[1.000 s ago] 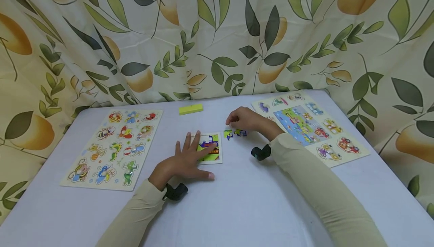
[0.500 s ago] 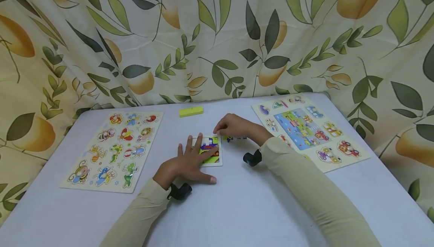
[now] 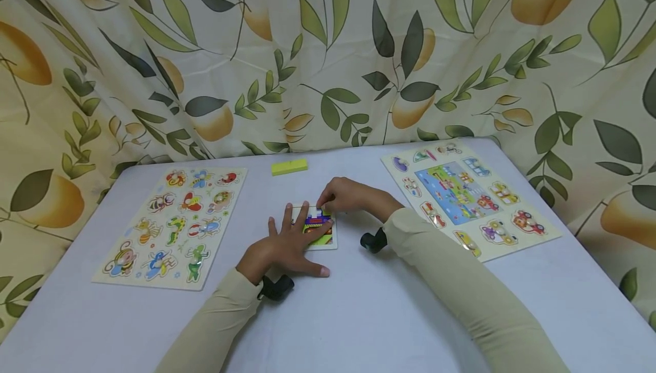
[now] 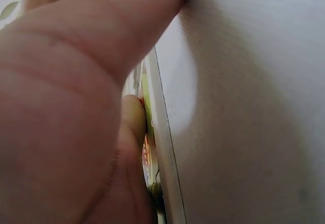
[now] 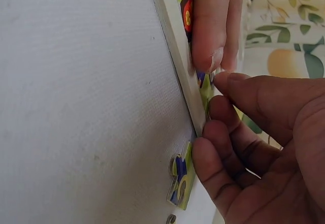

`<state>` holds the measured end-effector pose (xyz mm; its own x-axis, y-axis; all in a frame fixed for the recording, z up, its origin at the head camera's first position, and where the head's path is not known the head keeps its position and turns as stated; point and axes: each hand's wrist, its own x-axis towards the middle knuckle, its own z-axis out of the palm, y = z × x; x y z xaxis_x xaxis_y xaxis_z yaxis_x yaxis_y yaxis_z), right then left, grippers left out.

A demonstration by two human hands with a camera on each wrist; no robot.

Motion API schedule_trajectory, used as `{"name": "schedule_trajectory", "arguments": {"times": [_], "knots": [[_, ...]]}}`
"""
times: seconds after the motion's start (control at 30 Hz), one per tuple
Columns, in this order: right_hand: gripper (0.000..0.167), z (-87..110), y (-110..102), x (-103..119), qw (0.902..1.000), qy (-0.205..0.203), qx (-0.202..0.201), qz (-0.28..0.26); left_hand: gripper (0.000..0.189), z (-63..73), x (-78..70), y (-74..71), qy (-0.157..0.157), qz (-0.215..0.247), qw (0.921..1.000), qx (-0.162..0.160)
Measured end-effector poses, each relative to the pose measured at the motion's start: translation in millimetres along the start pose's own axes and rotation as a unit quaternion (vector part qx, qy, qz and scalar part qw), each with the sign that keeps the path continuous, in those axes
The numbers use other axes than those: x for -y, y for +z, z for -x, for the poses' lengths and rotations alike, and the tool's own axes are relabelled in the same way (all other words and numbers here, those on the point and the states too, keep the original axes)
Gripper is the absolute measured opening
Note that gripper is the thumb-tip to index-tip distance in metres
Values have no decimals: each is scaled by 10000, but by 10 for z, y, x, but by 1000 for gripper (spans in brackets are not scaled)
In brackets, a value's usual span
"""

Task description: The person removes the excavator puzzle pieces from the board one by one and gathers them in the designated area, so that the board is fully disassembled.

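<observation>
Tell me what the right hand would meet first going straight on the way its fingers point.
Most likely the fingers of the left hand, spread over the puzzle just ahead of the right hand. Depth there is hard to judge, so it might brush the puzzle itself first.

Worn kit: long plain beige sleeves, both running to the wrist. Left sleeve (image 3: pixel 205 327) creased near the cuff, right sleeve (image 3: pixel 471 287) with soft folds along the forearm. Compact rounded black camera at each cuff: left wrist camera (image 3: pixel 278 288), right wrist camera (image 3: pixel 374 241). Left hand (image 3: pixel 287 250) and right hand (image 3: pixel 351 196) bare.
</observation>
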<state>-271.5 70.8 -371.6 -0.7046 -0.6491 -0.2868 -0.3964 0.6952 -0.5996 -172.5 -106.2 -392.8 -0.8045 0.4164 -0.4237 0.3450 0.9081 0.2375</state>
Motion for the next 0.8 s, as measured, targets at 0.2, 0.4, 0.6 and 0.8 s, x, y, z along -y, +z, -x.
{"name": "schedule_trajectory", "arguments": {"times": [0.2,0.4,0.6,0.8], "knots": [[18,-20,17,5,9997,-144,132,140,100,-5,12,15,12,57,10000,-13],[19,-10,4,78,9990,-227,288,236,101,1,21,17,9,76,10000,-8],[21,-24,12,89,9991,-138,272,282,101,7,19,4,82,163,9998,14],[23,-37,22,105,9994,-64,283,173,100,4,13,-4,70,121,9999,9]]}}
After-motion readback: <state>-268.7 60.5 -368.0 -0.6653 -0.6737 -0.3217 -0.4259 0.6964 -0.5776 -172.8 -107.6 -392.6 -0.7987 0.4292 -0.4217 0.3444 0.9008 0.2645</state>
